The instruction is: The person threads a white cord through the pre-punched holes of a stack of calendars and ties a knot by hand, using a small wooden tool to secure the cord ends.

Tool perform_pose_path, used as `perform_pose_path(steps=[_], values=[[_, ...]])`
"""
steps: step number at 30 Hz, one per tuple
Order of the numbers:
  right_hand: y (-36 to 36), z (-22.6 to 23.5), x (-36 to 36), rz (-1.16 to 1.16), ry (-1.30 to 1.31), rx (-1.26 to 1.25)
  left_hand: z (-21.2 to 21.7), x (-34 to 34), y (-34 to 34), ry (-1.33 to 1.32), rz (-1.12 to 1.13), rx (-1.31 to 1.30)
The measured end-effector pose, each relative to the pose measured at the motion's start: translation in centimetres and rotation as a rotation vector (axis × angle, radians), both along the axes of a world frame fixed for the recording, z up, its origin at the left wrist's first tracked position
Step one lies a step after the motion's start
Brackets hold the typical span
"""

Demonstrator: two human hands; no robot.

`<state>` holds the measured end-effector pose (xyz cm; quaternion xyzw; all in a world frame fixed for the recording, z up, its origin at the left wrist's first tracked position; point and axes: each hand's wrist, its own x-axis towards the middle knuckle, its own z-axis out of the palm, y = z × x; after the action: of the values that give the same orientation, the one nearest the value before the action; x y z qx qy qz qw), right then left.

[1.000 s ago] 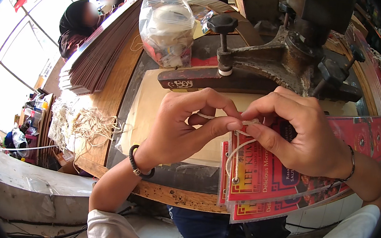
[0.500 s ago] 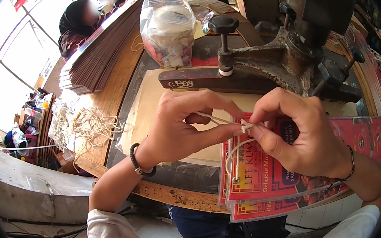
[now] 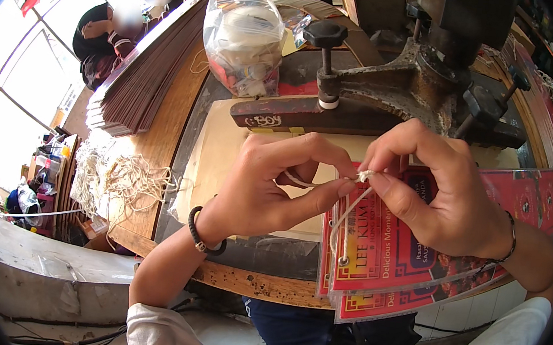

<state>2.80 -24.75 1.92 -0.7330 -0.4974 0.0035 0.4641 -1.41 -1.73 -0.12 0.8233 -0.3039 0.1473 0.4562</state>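
Observation:
A white cord (image 3: 351, 213) runs up from a metal eyelet (image 3: 343, 261) in the corner of a red laminated card (image 3: 402, 260). Its small knot (image 3: 364, 176) sits between my fingertips. My left hand (image 3: 268, 188) pinches the cord just left of the knot, and a strand crosses behind its thumb and curled fingers. From the other side, my right hand (image 3: 436, 193) grips the knot's right edge between thumb and forefinger. Several such cards lie stacked and overlapping under my right hand, partly hidden by it.
A heavy metal press (image 3: 420, 86) with black knobs stands behind my hands. Loose white cords (image 3: 131, 181) pile up at the left, near a tall stack of brown boards (image 3: 141, 84). A clear plastic bag (image 3: 243, 44) sits at the back. Other people are beyond the boards.
My left thumb and forefinger have closed tighter beside the knot, and the knot looks smaller. The right fingers have shifted up slightly. In the background, a person has moved an arm.

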Motion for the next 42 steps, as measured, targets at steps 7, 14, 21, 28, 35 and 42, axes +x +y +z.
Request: perform_pose_path(steps=[7,14,21,28,35,42], values=[[0.1,-0.1,0.0,0.016,-0.013,0.022,0.1,-0.2,0.2,0.101,-0.042,-0.032],[0.2,0.1,-0.1,0.011,-0.056,0.0,-0.3,-0.1,0.6,0.157,-0.169,-0.363],[0.2,0.0,-0.2,-0.005,-0.086,-0.004,0.0,0.0,1.1,0.269,-0.221,-0.53],[0.4,-0.1,-0.1,-0.034,-0.134,-0.063,0.0,0.0,1.3,0.235,-0.257,-0.503],[0.2,0.1,-0.1,-0.018,-0.167,-0.047,0.3,-0.1,0.9,0.064,-0.073,-0.268],[-0.3,0.4,-0.9,-0.057,-0.034,0.157,-0.7,1.1,0.4,-0.303,-0.053,0.187]])
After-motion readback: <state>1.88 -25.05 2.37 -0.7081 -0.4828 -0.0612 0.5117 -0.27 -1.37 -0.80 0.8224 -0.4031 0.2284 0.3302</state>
